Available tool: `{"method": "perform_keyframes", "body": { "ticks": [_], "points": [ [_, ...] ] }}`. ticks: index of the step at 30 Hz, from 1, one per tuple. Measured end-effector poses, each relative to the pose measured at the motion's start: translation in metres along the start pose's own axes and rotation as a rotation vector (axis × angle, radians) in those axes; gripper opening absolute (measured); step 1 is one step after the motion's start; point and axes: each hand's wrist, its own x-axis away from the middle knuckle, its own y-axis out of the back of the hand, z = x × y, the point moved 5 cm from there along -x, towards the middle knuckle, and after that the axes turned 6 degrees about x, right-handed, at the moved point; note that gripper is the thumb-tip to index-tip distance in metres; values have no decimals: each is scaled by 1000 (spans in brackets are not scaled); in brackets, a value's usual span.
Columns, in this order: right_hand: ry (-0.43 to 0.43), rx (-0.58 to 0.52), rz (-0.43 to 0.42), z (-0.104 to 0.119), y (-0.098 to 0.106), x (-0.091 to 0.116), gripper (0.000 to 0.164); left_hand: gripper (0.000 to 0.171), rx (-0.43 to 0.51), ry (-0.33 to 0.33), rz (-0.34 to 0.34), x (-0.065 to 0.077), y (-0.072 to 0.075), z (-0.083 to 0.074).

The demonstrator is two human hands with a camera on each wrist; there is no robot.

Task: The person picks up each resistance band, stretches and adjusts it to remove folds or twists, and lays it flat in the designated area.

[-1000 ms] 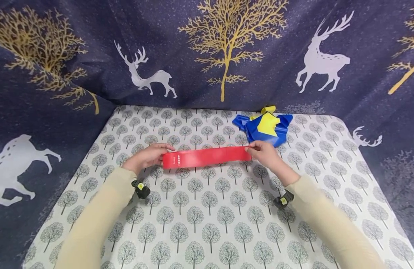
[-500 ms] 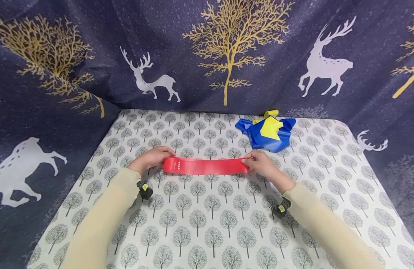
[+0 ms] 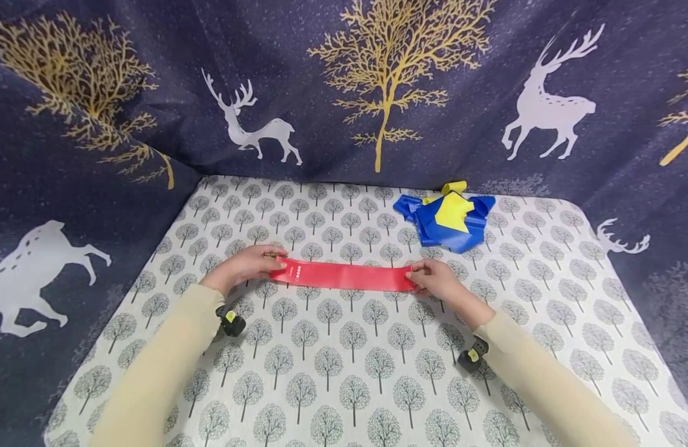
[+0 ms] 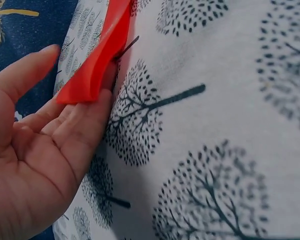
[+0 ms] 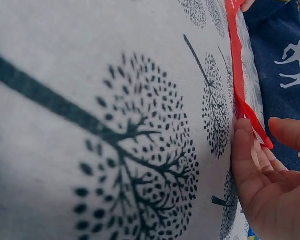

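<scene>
A red resistance band point(image 3: 344, 275), with white dots and small lettering near its left end, stretches sideways between both hands, low over the tablecloth. Its left end lies on the fingers of my left hand point(image 3: 249, 266); in the left wrist view the fingers are nearly straight under the band and the thumb stands apart from it. My right hand point(image 3: 439, 280) has its fingers behind the band's right end. The right wrist view shows that thumb point(image 5: 289, 131) close to the end, with a small gap.
A crumpled pile of blue and yellow bands point(image 3: 452, 220) lies at the back right of the table. A tree-print cloth point(image 3: 349, 372) covers the tabletop. Behind it hangs a dark blue curtain point(image 3: 321, 93) with deer and trees.
The band has come nearer to the body and down. Its printed left end has turned in the left hand, so the dots face another way. The blue and yellow pile stays put.
</scene>
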Motion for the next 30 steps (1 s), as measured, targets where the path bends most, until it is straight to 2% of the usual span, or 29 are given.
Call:
{"method": "perform_keyframes", "body": {
  "ticks": [5, 10, 13, 20, 25, 30],
  "points": [
    [6, -31, -17, -5, 1, 6, 42, 64, 56, 4, -22, 7, -3, 6],
    [-8, -86, -51, -5, 2, 6, 43, 62, 64, 5, -131, 5, -3, 12],
    [-4, -82, -56, -5, 0, 4, 42, 60, 61, 10, -181, 2, -2, 17],
    [-29, -56, -66, -8, -2, 2, 38, 49, 72, 3, -213, 0, -4, 16],
    [-38, -40, -71, -7, -2, 4, 30, 31, 49, 40, -252, 4, -1, 20],
    [-43, 17, -82, -5, 0, 7, 25, 31, 34, 54, -274, 10, 1, 22]
  ]
}}
